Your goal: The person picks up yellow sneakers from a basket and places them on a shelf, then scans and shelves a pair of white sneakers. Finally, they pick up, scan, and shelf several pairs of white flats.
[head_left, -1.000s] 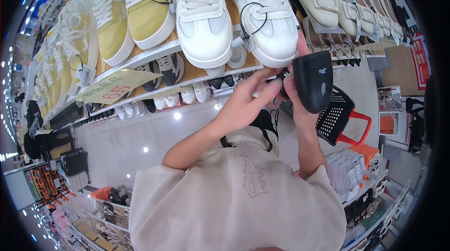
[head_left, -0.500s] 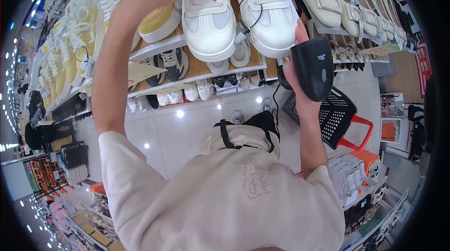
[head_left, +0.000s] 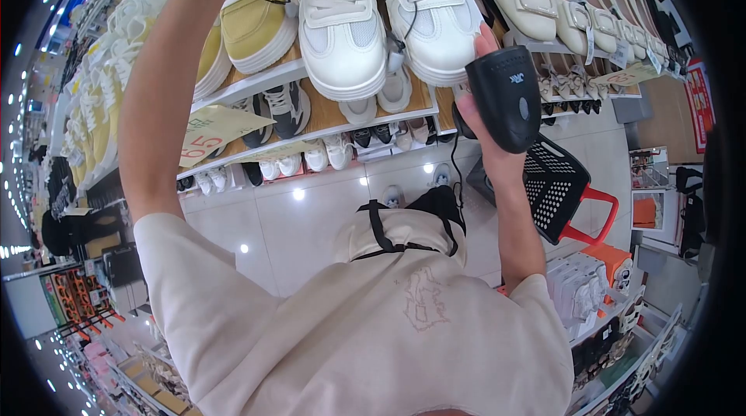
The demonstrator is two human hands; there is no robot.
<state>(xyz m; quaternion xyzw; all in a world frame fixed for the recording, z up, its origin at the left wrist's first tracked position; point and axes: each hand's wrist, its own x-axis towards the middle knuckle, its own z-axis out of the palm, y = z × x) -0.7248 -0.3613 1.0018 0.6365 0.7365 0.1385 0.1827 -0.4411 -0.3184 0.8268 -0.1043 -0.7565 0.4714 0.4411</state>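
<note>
My right hand (head_left: 491,136) is wrapped round a black handheld barcode scanner (head_left: 505,101). Its body hides most of the fingers, though one fingertip shows above it. Just beyond the scanner is a pair of white lace-up sneakers (head_left: 342,51) on the upper shelf (head_left: 233,86), with a black tether and a grey tag (head_left: 395,47) between the shoes. My left forearm (head_left: 155,121) stretches up past yellow shoes (head_left: 256,35); the hand itself lies beyond the top edge, so its fingers and anything they touch are hidden.
Yellow and white shoes (head_left: 101,113) line the left. Cream buckled flats (head_left: 521,0) stand at right. Lower shelves hold more shoes, with a yellow price sign (head_left: 221,132) at the edge. On the floor is a black basket (head_left: 553,183) with a red handle.
My left hand has moved up and left, out of the frame, uncovering the yellow shoes and a price sign. The scanner in my right hand sits slightly further up and left.
</note>
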